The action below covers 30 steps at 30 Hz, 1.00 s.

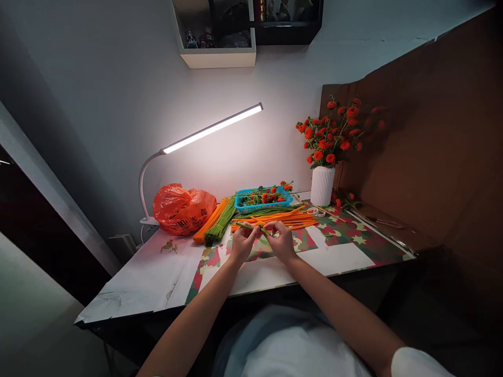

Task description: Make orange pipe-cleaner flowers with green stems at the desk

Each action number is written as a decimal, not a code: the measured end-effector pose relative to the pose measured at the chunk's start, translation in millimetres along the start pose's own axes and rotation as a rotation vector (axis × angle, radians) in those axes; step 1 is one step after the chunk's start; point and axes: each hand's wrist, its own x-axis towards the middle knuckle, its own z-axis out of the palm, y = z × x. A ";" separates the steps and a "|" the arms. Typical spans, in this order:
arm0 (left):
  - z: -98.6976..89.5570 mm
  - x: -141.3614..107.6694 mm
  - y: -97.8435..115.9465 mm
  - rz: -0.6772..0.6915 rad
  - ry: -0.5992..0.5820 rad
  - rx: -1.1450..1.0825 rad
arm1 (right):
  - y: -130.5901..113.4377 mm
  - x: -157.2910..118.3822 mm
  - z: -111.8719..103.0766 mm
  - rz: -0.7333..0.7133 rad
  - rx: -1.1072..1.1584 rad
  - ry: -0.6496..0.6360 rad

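My left hand (pixel 243 242) and my right hand (pixel 282 241) are raised close together over the front part of the table. Between them they pinch a thin green stem (pixel 245 226), which points up to the left out of my left hand. The fingers of both hands are closed on it. Just behind the hands lie orange pipe-cleaner-like sticks (pixel 298 220) and, to the left, a bundle of green ones (pixel 221 224) beside an orange bundle (pixel 210 222). A blue basket (pixel 245 209) with small red-orange flowers and green stems stands behind them.
A red plastic bag (pixel 183 209) sits at the back left, by the clamp of a lit lamp (pixel 212 129). A white ribbed vase (pixel 322 186) of red flowers stands at the back right. A roll of tape (pixel 313 211) and pliers (pixel 385 222) lie on the right.
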 end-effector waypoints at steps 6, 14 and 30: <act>2.2 -6.6 11.3 0.110 0.018 0.135 | 18.7 7.5 4.9 0.441 0.527 -0.154; -1.1 -1.0 1.4 0.047 0.086 0.095 | 15.9 7.2 -1.2 0.369 0.338 -0.111; -1.6 1.2 -10.3 -0.012 0.075 -0.009 | 9.5 1.7 3.3 -0.153 -0.258 -0.013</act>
